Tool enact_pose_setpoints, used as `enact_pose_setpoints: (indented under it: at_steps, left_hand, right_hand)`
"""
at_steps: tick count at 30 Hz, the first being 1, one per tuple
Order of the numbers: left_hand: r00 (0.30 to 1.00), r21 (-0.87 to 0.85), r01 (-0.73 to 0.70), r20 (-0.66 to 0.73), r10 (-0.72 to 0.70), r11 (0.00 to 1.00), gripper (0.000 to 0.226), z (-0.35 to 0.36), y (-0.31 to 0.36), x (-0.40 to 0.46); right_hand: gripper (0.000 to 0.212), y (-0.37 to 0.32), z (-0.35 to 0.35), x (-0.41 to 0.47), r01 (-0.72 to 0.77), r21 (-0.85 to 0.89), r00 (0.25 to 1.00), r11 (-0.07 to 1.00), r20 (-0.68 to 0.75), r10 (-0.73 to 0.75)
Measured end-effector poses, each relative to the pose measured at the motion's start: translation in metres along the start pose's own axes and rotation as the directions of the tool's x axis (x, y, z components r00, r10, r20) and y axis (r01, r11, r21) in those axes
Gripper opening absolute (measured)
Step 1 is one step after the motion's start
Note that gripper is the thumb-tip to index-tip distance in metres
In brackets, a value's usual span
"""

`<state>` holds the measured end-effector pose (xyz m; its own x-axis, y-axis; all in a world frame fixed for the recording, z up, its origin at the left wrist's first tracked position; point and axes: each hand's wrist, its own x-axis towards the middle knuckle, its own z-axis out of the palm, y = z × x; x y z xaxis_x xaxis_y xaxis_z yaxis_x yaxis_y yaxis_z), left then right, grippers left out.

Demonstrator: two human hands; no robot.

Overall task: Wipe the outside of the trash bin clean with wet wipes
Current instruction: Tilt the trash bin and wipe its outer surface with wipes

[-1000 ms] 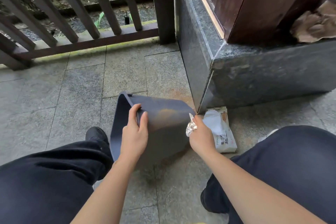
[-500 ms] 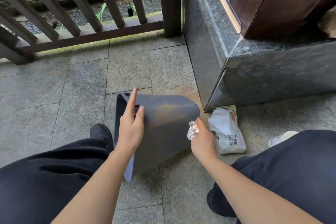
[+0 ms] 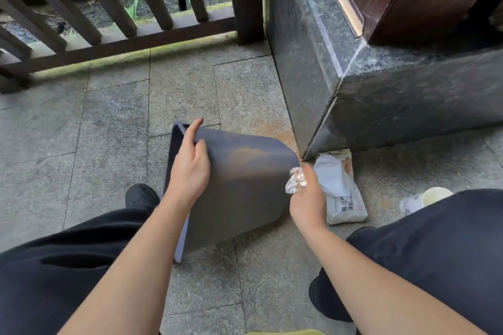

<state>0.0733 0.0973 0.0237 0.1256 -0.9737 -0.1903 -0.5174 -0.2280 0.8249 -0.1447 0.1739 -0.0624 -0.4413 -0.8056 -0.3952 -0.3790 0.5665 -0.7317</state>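
A dark blue-grey trash bin (image 3: 245, 187) lies on its side on the stone floor, its open rim to the left and its base to the right. My left hand (image 3: 190, 166) holds the bin at its rim, fingers over the edge. My right hand (image 3: 306, 198) is closed on a crumpled wet wipe (image 3: 295, 180), pressed against the bin's right end near the base. An orange-brown smear shows on the bin's upper side.
A white pack of wet wipes (image 3: 340, 187) lies on the floor right of my right hand. A dark stone plinth (image 3: 381, 106) rises behind it. A wooden railing (image 3: 114, 35) runs along the back. A pale cup (image 3: 432, 196) sits by my right knee.
The bin has been turned so more of its side faces up. My left hand shifted its hold along the rim; my right hand with the wipe stayed at the bin's right end.
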Motion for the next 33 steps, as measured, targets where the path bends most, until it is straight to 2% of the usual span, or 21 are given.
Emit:
enact_pose_setpoints:
  at_steps: [3, 8, 11, 13, 15, 18, 21, 24, 25, 26, 28, 29, 31, 33]
  left_hand:
    - [1.0, -0.081, 0.01, 0.014, -0.009, 0.997, 0.046, -0.003, -0.007, 0.001]
    - [1.0, -0.05, 0.006, 0.006, -0.006, 0.999, 0.045, -0.003, -0.008, 0.002]
    - [1.0, -0.076, 0.006, -0.009, -0.007, 0.997, 0.046, 0.0, -0.007, 0.002]
    - [1.0, -0.097, 0.013, -0.021, -0.015, 0.995, 0.046, 0.005, -0.006, 0.0]
    - [0.998, -0.123, 0.025, -0.045, -0.031, 0.992, 0.047, 0.008, -0.006, -0.001]
    - [0.994, -0.146, 0.046, -0.089, -0.059, 0.988, 0.046, 0.01, -0.006, -0.002]
    - [0.992, -0.108, 0.047, -0.116, -0.059, 0.993, 0.047, 0.013, -0.008, -0.008]
    - [0.987, -0.033, 0.035, -0.157, -0.039, 0.999, 0.047, 0.015, -0.008, -0.015]
    - [0.986, -0.023, 0.032, -0.165, -0.036, 0.999, 0.048, 0.016, -0.007, -0.016]
    - [0.985, -0.021, 0.033, -0.169, -0.036, 0.999, 0.048, 0.016, -0.005, -0.018]
    - [0.985, -0.026, 0.033, -0.169, -0.037, 0.999, 0.047, 0.02, 0.002, -0.025]
    - [0.986, -0.021, 0.026, -0.166, -0.029, 0.999, 0.047, 0.024, 0.006, -0.03]
    - [0.985, -0.003, 0.001, -0.171, -0.002, 1.0, 0.046, 0.035, 0.012, -0.042]
    - [0.982, 0.0, -0.013, -0.187, 0.013, 1.0, 0.046, 0.044, 0.015, -0.048]
  right_hand:
    - [0.055, -0.001, 0.004, 0.016, -0.061, 0.089, 0.998, 0.994, -0.03, 0.063]
    - [0.077, -0.008, 0.019, 0.02, 0.003, 0.013, 1.0, 1.0, -0.003, -0.003]
    - [0.081, -0.019, 0.028, 0.007, 0.102, -0.107, 0.995, 0.989, 0.031, -0.1]
    - [0.086, -0.031, 0.035, -0.01, 0.242, -0.121, 0.969, 0.963, 0.086, -0.233]
    - [0.087, -0.044, 0.042, -0.031, 0.411, -0.068, 0.906, 0.909, 0.143, -0.399]
    - [0.084, -0.062, 0.057, -0.067, 0.631, 0.041, 0.755, 0.775, 0.199, -0.625]
    - [0.083, -0.063, 0.065, -0.085, 0.714, 0.1, 0.673, 0.694, 0.176, -0.718]
    - [0.077, -0.051, 0.058, -0.068, 0.812, 0.026, 0.572, 0.583, 0.159, -0.804]
    - [0.078, -0.045, 0.056, -0.055, 0.796, -0.022, 0.602, 0.605, 0.133, -0.787]
    - [0.08, -0.038, 0.053, -0.04, 0.719, -0.071, 0.695, 0.692, 0.086, -0.713]
    - [0.082, -0.018, 0.043, -0.007, 0.403, -0.153, 0.913, 0.902, 0.008, -0.407]
    - [0.075, -0.005, 0.038, 0.007, 0.215, -0.157, 0.976, 0.964, -0.001, -0.218]
    - [0.06, 0.019, 0.03, 0.026, -0.08, -0.077, 0.997, 0.994, 0.012, 0.081]
    - [0.065, 0.029, 0.031, 0.025, -0.184, -0.045, 0.983, 0.982, 0.005, 0.184]
